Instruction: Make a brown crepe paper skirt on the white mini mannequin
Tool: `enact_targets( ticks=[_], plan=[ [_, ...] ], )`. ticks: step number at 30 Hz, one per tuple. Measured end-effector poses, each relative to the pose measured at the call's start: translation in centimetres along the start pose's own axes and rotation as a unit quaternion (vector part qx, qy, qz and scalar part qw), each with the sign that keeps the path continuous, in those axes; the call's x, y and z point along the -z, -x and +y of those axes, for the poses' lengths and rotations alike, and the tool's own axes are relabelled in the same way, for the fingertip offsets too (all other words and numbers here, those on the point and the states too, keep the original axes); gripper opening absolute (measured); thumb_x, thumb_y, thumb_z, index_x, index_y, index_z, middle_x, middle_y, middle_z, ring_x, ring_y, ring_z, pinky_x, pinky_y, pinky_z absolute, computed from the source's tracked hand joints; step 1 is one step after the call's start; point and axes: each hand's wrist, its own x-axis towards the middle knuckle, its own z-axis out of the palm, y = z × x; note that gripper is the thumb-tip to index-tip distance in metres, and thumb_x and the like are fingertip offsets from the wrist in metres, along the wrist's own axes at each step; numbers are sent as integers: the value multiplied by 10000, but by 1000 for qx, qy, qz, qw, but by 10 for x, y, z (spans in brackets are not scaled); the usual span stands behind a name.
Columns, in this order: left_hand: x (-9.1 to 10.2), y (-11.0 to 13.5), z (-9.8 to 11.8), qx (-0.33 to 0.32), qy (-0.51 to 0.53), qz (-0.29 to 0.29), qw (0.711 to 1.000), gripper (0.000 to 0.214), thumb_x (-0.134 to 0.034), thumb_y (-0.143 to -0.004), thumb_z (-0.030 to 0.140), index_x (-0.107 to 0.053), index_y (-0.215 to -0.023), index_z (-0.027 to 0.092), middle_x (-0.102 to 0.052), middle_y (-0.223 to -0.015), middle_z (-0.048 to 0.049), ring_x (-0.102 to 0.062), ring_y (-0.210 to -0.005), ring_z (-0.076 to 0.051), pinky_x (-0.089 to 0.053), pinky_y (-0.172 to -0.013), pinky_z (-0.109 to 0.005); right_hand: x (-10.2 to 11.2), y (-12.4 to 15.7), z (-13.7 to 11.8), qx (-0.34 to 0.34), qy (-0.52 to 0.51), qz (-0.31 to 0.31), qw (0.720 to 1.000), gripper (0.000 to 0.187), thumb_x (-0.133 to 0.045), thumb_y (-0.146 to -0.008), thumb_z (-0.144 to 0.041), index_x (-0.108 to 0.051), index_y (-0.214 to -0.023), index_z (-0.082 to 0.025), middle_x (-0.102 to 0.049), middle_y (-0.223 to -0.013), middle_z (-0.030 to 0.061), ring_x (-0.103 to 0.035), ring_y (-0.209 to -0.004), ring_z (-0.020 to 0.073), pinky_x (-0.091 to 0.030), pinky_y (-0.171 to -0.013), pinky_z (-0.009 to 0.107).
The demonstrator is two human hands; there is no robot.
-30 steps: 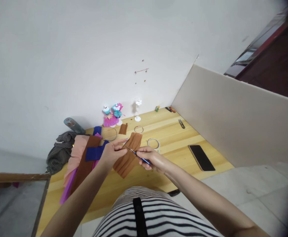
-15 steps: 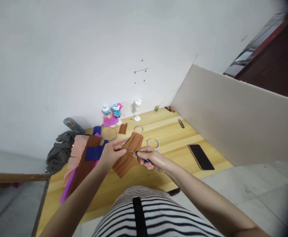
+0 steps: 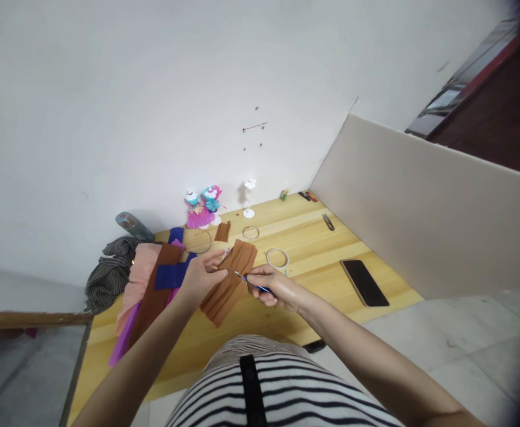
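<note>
My left hand (image 3: 201,275) pinches the edge of a pleated brown strip of crepe paper (image 3: 228,283), held just above the wooden table (image 3: 313,249). My right hand (image 3: 269,287) is closed on small blue-handled scissors (image 3: 250,281), whose tips point at the strip next to my left fingers. Both hands are close together over the middle of the table.
Stacked paper sheets in brown, blue, pink and purple (image 3: 153,283) lie at the left, beside striped cloth (image 3: 108,274). Wire rings (image 3: 197,241), a tape roll (image 3: 277,258), small paper dolls (image 3: 203,209), a snipper (image 3: 328,222) and a phone (image 3: 364,282) lie around. A board (image 3: 429,207) stands at right.
The brown strip has shifted slightly down and left between my hands. Both hands stay nearly in place, the scissors still at the strip's edge.
</note>
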Motion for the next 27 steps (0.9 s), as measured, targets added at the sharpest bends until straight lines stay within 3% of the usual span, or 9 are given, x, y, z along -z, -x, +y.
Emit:
enact_targets(
  ticks=[5,10,16,27],
  plan=[
    [0,-1,1,-31,-36,23,999,542,-738,-580,170,-660,-1113,114,-695,-958,-102,-663,-872,-222,-488,-815,-330,1,-1,3,-7,-18,12,1000,431,-781,-564,-437,-461,-634,-158,-506,-461,-55,-223,-310,-15,-65,-340,159],
    [-2,2,2,-1,51,-24,998,539,-735,-606,243,-641,-1121,117,-711,-909,-82,-670,-782,-206,-503,-751,-327,3,-1,4,-8,-31,7,999,443,-796,-541,-439,-479,-658,-152,-507,-465,-56,-237,-315,-13,-68,-343,157],
    [-4,0,-2,-6,68,20,997,460,-723,-603,227,-666,-1045,112,-706,-782,-32,-649,-692,-164,-483,-676,-272,3,0,5,8,-38,-4,999,436,-786,-570,-442,-466,-636,-153,-496,-480,-58,-241,-319,-14,-60,-347,163],
    [-4,-1,-2,-20,39,21,999,509,-722,-602,223,-636,-1086,90,-715,-893,-91,-670,-776,-200,-494,-731,-305,2,-4,7,9,-54,-5,998,400,-776,-582,-413,-486,-662,-150,-505,-484,-51,-239,-327,-10,-53,-360,176]
  ],
)
